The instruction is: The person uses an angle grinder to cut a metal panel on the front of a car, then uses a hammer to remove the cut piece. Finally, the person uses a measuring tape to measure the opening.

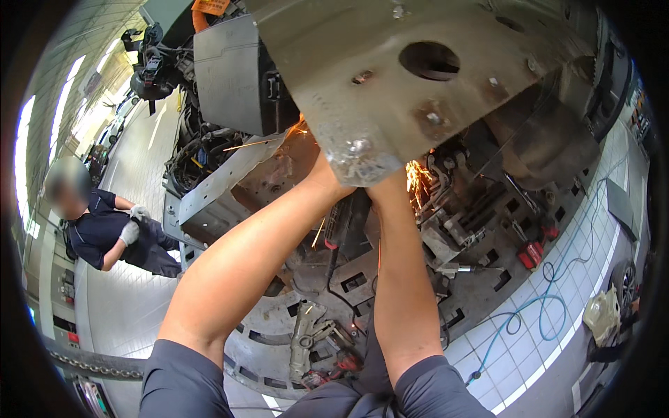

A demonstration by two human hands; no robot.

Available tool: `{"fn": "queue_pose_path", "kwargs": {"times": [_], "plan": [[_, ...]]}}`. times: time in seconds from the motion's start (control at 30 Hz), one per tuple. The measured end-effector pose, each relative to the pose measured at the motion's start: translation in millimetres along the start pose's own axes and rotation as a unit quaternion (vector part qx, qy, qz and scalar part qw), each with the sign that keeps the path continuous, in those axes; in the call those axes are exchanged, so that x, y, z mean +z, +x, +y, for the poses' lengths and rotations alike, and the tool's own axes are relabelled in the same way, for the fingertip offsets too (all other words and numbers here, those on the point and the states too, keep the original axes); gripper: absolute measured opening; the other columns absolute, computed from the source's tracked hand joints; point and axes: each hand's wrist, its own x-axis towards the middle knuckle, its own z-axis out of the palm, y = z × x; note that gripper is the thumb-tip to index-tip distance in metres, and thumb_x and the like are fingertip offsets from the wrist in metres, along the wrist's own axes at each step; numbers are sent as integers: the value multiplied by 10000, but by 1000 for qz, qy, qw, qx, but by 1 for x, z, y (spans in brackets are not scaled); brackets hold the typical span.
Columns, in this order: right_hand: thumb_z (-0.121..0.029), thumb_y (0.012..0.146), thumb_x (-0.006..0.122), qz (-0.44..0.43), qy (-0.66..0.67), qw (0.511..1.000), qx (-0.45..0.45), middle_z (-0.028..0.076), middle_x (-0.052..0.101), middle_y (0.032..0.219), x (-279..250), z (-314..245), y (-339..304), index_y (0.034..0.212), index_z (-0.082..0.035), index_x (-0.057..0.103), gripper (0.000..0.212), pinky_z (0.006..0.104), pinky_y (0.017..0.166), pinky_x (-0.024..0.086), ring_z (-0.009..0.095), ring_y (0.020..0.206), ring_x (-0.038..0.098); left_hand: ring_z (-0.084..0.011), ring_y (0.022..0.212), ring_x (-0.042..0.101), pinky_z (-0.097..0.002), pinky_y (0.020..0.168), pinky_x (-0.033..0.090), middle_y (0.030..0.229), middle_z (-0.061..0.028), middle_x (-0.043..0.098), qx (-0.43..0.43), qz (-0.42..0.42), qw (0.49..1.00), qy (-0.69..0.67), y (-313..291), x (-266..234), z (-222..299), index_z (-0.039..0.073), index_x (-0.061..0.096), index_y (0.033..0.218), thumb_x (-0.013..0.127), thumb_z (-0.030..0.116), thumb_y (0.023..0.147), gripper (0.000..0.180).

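Observation:
Both my forearms reach up and inward to beneath a large bare metal panel (348,90) of a stripped vehicle body. My left hand (332,175) and my right hand (387,189) show only at the wrist, close together. The panel's rough, shiny lower corner (359,150) hides their fingers. Just below my wrists, part of a black tool body (358,217) shows, with a black cord (330,268) hanging nearby. Whether my hands grip it is hidden. Orange sparks (418,184) spray out right of my right wrist, and more fly up at the left.
On the left stands a person (111,226) in dark clothes and pale gloves. A slotted metal platform (355,279) below holds a cast metal part (306,341) and a red tool (531,253). A blue hose (550,299) coils across the tiles at right.

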Motion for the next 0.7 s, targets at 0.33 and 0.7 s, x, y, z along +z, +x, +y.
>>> {"fn": "queue_pose_path", "kwargs": {"times": [0.33, 0.7], "plan": [[-129, 805, 631, -33, -99, 994, -19, 177, 594, 1257, -9, -12, 3, 1250, -10, 558, 467, 352, 967, 430, 304, 1153, 564, -139, 832, 594, -261, 796, 438, 834, -66, 670, 62, 57, 975, 207, 2, 4, -6, -17, 697, 937, 585, 325, 873, 366], [-246, 848, 617, 11, -94, 996, -3, 230, 677, 988, -8, -3, 3, 1065, 33, 634, 354, 400, 790, 503, 347, 936, 659, -130, 802, 589, -250, 751, 443, 867, -62, 657, 48, 109, 969, 218, 16, -5, -39, 17, 683, 908, 602, 340, 865, 336]]}}
